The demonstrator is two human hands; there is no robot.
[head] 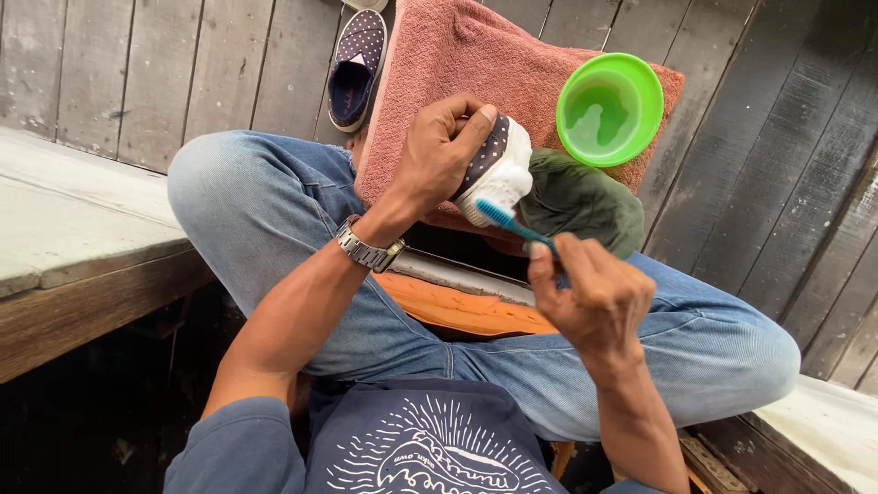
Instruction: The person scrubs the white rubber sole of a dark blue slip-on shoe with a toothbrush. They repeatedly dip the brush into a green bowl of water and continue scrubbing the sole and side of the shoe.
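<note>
Gripping a dotted navy sneaker point(492, 165) over the pink towel point(457, 55), the left hand point(439, 151) holds firm; the right hand point(594, 297) pinches a teal toothbrush point(512, 224), bristles seemingly touching the white toe.

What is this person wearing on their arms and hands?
Both hands are bare, with no gloves or rings that show. The left hand has a silver metal link watch on its wrist. The right hand has nothing on its wrist. Both forearms are uncovered; blue-grey sleeves are pushed up toward the elbows, belonging to a top with a white line drawing on its front.
</note>
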